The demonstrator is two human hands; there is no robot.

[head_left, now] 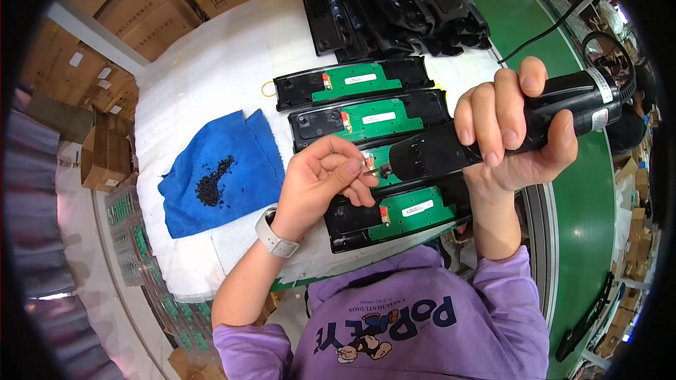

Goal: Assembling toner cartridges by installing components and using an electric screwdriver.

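Observation:
My right hand [517, 134] is wrapped round a black electric screwdriver [429, 155], held level with its bit toward the left. My left hand [329, 172] has thumb and fingers pinched together at the bit's tip; what they hold, if anything, is too small to make out. Beneath both hands lies a row of black plastic housings [317, 127] fitted with green circuit boards [362, 77], each with a white label and a small red-and-white part at its left end. Hands and screwdriver hide much of the third housing. A blue cloth [246, 148] to the left carries a heap of small black screws [211, 186].
Several black housings [394, 7] are piled at the table's far side. White padding [169, 98] covers the tabletop. Cardboard boxes [141, 21] stand beyond it at the left. A black cable [546, 36] and a green surface [588, 239] are on the right.

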